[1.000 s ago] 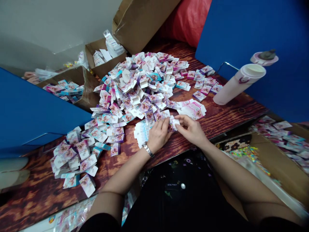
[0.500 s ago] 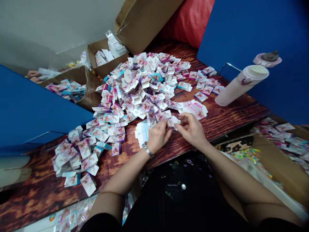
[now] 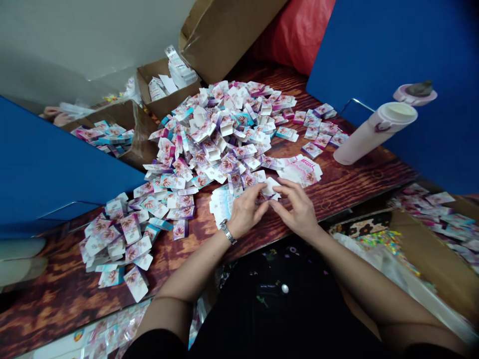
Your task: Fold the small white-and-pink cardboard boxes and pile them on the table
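Between my two hands is a small paper box (image 3: 271, 187), its white flaps showing and most of its body hidden by fingers. My left hand (image 3: 247, 209), with a metal watch on the wrist, grips its left side between thumb and fingers. On the other side my right hand (image 3: 297, 207) holds it with thumb and bent fingers. Flat blue-and-white box blanks (image 3: 221, 203) lie fanned beside my left hand. Pink-and-white blanks (image 3: 301, 170) are spread just beyond my right hand. A large heap of small printed boxes (image 3: 220, 129) rises behind both hands.
More boxes (image 3: 116, 239) pile up at the left. A pale open-lidded bottle (image 3: 361, 134) stands at right. Cardboard cartons (image 3: 144, 134) and blue partitions (image 3: 56, 169) edge the table. Another person's hand (image 3: 62, 117) shows at far left. Below right sits an open carton (image 3: 434, 264).
My right fingers have shifted slightly around the small box, and my thumbs have come closer together. The box's white flap now stands more visibly between my hands.
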`<control>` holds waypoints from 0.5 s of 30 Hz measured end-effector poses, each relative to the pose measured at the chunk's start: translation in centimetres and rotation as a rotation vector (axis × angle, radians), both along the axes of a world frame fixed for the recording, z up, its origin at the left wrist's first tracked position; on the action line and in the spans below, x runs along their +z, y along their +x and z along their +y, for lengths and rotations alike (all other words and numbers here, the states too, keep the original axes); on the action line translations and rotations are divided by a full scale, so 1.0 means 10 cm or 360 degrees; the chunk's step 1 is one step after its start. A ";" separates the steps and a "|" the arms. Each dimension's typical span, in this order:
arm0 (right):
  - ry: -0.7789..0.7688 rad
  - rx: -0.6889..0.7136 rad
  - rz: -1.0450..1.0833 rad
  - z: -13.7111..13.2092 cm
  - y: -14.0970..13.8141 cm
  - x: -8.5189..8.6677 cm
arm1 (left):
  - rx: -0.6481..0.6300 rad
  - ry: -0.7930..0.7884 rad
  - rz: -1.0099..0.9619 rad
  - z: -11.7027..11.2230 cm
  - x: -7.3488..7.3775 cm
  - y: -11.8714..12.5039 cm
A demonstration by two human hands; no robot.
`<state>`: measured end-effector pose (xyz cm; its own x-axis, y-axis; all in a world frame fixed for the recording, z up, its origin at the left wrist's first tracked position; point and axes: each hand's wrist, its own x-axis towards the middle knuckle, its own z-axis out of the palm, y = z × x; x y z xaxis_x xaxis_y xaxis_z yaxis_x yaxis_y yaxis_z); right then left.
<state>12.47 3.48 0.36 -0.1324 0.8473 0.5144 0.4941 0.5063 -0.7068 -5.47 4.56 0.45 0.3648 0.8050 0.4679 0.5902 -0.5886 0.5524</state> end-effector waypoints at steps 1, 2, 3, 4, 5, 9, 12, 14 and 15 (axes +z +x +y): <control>0.0014 -0.0019 -0.0007 0.00 -0.01 0.00 | 0.0009 0.0025 -0.0011 0.00 0.00 0.00; -0.0016 -0.0009 0.0004 -0.01 -0.01 0.00 | 0.0014 0.0041 -0.0021 0.00 0.00 0.01; -0.0079 0.0026 0.0035 -0.01 -0.02 0.00 | 0.0014 0.0052 -0.0028 0.00 -0.01 0.02; -0.0158 0.0078 0.0077 -0.02 -0.03 0.00 | 0.0008 0.0064 -0.0033 0.00 -0.01 0.02; -0.0237 0.0141 0.0121 -0.02 -0.04 0.00 | -0.0005 0.0072 -0.0035 0.00 -0.02 0.03; -0.0328 0.0261 0.0190 -0.03 -0.04 0.03 | -0.0014 0.0127 -0.0015 0.00 -0.04 0.05; -0.0126 0.0137 0.0107 -0.01 0.01 0.10 | 0.0015 0.0216 0.0056 0.02 -0.03 0.02; -0.0008 0.0135 0.0001 0.03 0.06 0.16 | -0.0004 0.0275 0.0125 0.04 -0.03 -0.03; 0.0007 0.0183 -0.0050 0.05 0.09 0.19 | -0.0020 0.0294 0.0160 0.06 -0.03 -0.05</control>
<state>13.41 3.98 2.27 -0.2445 0.8233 0.5122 0.4547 0.5640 -0.6893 -6.01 5.15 0.15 0.4269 0.7038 0.5678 0.6288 -0.6823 0.3729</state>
